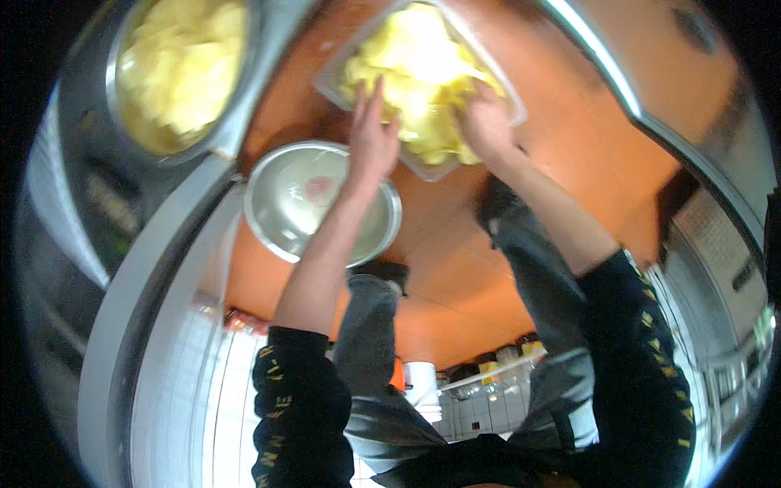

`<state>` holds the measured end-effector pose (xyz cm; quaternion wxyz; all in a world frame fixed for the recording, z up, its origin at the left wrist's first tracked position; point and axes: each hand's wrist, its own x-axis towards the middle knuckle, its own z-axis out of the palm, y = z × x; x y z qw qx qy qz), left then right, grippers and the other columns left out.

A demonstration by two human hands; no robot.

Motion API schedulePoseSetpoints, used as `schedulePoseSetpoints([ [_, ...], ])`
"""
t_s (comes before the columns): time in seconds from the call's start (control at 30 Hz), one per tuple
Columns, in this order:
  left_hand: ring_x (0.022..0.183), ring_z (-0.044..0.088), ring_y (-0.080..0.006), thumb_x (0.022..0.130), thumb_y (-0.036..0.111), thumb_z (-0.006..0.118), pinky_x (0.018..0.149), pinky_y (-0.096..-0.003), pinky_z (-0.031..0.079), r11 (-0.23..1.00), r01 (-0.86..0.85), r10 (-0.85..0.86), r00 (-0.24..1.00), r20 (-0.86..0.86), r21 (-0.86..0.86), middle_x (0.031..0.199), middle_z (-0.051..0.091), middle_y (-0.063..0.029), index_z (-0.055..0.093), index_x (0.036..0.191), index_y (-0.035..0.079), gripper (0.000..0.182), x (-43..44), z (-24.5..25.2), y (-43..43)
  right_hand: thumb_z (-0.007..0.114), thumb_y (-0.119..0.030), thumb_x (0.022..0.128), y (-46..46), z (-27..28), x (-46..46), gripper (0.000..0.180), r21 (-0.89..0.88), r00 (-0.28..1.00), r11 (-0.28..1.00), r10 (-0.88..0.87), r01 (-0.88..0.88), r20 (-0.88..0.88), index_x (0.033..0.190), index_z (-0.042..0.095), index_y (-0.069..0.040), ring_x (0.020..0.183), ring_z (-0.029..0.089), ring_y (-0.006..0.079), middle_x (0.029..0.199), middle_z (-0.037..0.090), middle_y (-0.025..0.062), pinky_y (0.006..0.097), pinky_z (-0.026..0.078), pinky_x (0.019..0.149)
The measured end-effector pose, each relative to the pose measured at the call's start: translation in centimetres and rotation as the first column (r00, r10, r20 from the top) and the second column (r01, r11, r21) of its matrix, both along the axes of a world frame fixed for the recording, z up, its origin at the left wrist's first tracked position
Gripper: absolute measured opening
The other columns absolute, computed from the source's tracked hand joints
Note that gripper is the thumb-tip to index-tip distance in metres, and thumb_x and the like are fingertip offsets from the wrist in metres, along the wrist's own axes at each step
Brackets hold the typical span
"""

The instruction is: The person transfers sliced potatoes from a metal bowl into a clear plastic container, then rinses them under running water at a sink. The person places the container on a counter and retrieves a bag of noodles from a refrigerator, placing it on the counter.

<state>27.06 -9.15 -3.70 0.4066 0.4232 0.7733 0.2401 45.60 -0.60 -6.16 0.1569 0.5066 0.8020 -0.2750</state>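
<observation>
A translucent plastic container [517, 108] stands on the orange floor, heaped with pale yellow pieces of food [421, 91] that look like sliced potato, partly washed out by glare. My left hand [373, 141] reaches over its near left side, fingers apart against the pieces, with nothing seen in its grasp. At the container's right side, my right hand [486, 122] is curled with its fingertips sunk among the pieces; blur hides whether it grips any. Under my left forearm a wide stainless steel bowl [284, 201] rests on the floor, with a reddish patch at its bottom.
At upper left, a metal bowl [111, 82] of similar yellow pieces [183, 73] sits on a dark surface beside a grey metal edge [165, 226]. My legs [369, 329] straddle the floor [451, 268]. Behind them stand a white bucket [421, 384] and a shelf [488, 372] with jars.
</observation>
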Motion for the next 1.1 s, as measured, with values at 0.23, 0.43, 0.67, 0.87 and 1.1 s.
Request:
schedulePoseSetpoints([
  [0.23, 0.108, 0.052, -0.0393, 0.084, 0.016, 0.07, 0.101, -0.0451, 0.039, 0.928, -0.023, 0.246, 0.788, -0.565, 0.373, 0.116, 0.051, -0.0248, 0.052, 0.126, -0.004, 0.049, -16.0, 10.0, 0.4, 0.062, -0.012, 0.089, 0.6, 6.1, -3.9, 0.033, 0.086, 0.866, 0.996, 0.021, 0.025, -0.499, 0.118, 0.057, 0.003, 0.126, 0.044, 0.0378, 0.134, 0.047, 0.0229, 0.0435, 0.041, 0.104],
  [0.43, 0.14, 0.017, -0.0522, 0.063, 0.056, 0.081, 0.113, -0.0523, 0.027, 0.862, -0.379, 0.202, 0.866, -0.456, -0.336, 0.15, 0.009, -0.0385, 0.007, 0.154, 0.017, 0.124, -25.3, 4.7, 6.8, 0.066, -0.004, 0.084, -4.9, 14.5, -2.3, 0.035, -0.267, 0.846, 0.955, -0.033, -0.131, -0.533, 0.117, 0.057, 0.0, 0.12, 0.048, 0.0359, 0.135, 0.045, 0.0212, 0.0417, 0.045, 0.098],
  [0.67, 0.139, 0.019, -0.0499, 0.072, 0.044, 0.076, 0.105, -0.0529, 0.039, 0.814, -0.405, 0.082, 0.789, -0.609, -0.416, 0.144, 0.027, -0.0328, 0.012, 0.151, 0.034, 0.103, -23.4, 2.9, 9.9, 0.068, -0.006, 0.082, -9.5, 26.0, 0.9, 0.034, -0.552, 0.897, 0.832, -0.201, -0.056, -0.394, 0.115, 0.061, -0.001, 0.116, 0.05, 0.0389, 0.131, 0.048, 0.0229, 0.0426, 0.044, 0.096],
  [0.87, 0.119, 0.048, -0.045, 0.082, 0.038, 0.068, 0.095, -0.0498, 0.046, 0.907, -0.15, -0.163, 0.736, -0.657, -0.393, 0.13, 0.048, -0.0258, 0.034, 0.143, 0.026, 0.071, -25.6, 3.0, 7.6, 0.068, -0.006, 0.084, -12.4, 27.1, -0.1, 0.031, -0.611, 0.854, 0.79, -0.288, -0.045, -0.434, 0.113, 0.06, -0.001, 0.119, 0.05, 0.0358, 0.131, 0.049, 0.0197, 0.0413, 0.044, 0.098],
  [1.1, 0.11, 0.061, -0.0316, 0.085, 0.034, 0.065, 0.097, -0.036, 0.046, 0.968, -0.185, 0.057, 0.82, -0.57, -0.169, 0.117, 0.064, -0.0206, 0.063, 0.123, 0.013, 0.043, -30.1, 1.9, 5.4, 0.069, -0.001, 0.079, -13.5, 23.2, 1.1, 0.031, -0.522, 0.885, 0.851, -0.278, 0.047, -0.374, 0.109, 0.06, 0.001, 0.107, 0.054, 0.039, 0.122, 0.053, 0.0208, 0.0407, 0.046, 0.093],
])
